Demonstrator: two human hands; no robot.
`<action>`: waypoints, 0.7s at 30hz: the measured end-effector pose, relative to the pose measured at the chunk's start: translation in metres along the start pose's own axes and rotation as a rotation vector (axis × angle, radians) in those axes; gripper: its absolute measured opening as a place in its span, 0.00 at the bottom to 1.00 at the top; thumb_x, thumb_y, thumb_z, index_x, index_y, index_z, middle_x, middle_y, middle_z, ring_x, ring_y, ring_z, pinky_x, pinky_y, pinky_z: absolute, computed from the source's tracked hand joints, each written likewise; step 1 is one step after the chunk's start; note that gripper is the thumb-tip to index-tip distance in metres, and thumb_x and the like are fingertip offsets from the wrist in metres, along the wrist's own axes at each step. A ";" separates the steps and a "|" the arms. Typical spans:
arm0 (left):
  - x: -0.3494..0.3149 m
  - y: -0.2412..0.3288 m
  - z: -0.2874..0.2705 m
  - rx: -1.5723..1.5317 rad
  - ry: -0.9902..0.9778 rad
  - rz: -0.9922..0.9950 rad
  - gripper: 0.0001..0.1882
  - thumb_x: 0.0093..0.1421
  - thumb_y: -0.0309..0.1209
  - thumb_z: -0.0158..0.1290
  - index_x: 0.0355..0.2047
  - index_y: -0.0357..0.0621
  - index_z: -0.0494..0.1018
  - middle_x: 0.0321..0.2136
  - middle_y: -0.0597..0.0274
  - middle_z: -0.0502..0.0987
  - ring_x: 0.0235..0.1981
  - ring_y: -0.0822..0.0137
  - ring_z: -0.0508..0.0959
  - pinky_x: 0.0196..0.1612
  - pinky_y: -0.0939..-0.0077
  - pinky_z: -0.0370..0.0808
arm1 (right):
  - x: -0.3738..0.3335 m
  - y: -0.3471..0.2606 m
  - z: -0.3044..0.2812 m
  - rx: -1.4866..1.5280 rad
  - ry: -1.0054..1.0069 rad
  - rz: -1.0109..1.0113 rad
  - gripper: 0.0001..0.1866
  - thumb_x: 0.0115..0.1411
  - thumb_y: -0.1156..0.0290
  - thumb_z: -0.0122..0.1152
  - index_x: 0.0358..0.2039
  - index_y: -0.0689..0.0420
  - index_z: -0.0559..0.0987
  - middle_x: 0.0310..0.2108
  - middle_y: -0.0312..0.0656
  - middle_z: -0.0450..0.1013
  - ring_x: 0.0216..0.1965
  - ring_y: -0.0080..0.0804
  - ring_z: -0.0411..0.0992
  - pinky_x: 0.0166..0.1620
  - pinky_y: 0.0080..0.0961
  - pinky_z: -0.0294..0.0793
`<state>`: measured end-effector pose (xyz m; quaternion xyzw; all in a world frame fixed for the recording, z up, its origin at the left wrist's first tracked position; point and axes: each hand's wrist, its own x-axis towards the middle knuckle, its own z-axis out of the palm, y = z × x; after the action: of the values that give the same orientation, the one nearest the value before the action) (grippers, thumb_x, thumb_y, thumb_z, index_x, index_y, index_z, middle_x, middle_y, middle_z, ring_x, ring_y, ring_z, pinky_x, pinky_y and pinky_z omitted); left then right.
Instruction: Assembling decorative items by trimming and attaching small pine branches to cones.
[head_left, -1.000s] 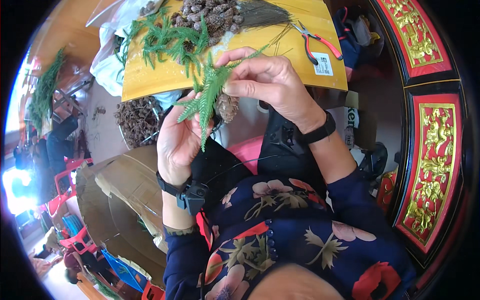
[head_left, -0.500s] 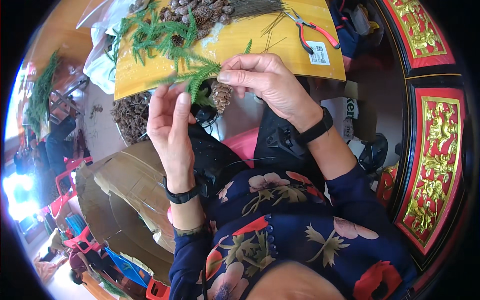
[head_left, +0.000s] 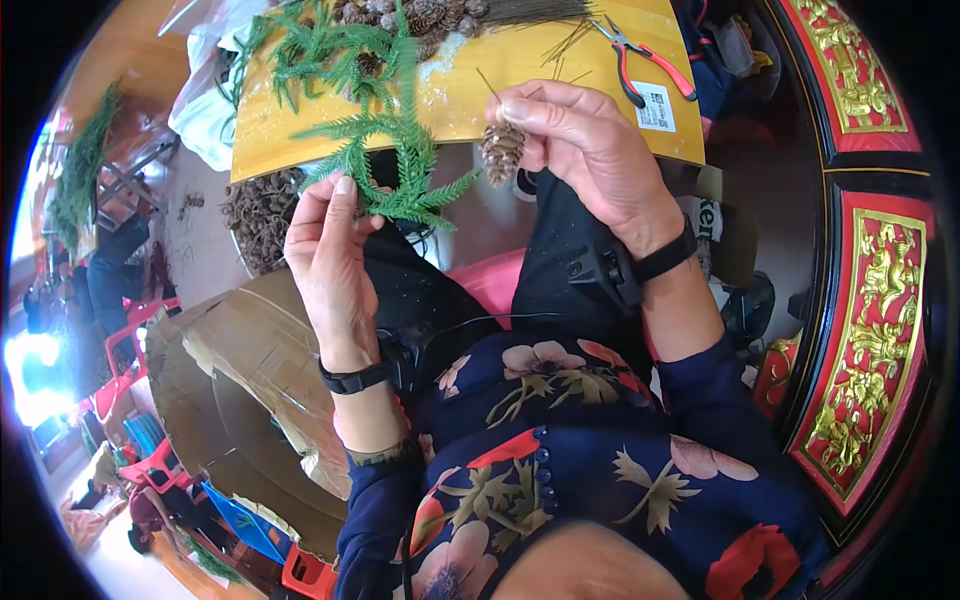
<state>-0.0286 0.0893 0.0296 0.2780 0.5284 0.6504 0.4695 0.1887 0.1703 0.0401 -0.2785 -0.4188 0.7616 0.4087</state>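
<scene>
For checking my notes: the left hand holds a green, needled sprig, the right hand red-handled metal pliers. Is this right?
The pliers are wrong: the head view shows the right hand holding a brown, scaly pine cone. The rest is right.

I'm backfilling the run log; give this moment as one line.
left hand: holds green sprig | right hand: holds pinecone | pliers: lying on yellow tabletop

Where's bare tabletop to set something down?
Bare: the yellow tabletop between held evergreen sprig and held pinecone, and its near left corner below loose sprigs. Crowded: back, by piled pinecones and wires; right, by red-handled pliers.
</scene>
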 end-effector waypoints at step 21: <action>-0.008 0.009 0.005 -0.225 -0.157 -0.219 0.15 0.64 0.27 0.45 0.50 0.34 0.68 0.44 0.58 0.75 0.42 0.71 0.76 0.42 0.77 0.76 | -0.004 0.019 0.027 -0.273 0.004 -0.070 0.04 0.58 0.76 0.58 0.31 0.62 0.79 0.32 0.32 0.72 0.25 0.12 0.62 0.30 0.09 0.62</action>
<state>-0.0236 0.0847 0.0404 0.2145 0.4410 0.6266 0.6057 0.1630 0.1501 0.0375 -0.3181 -0.5271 0.6824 0.3940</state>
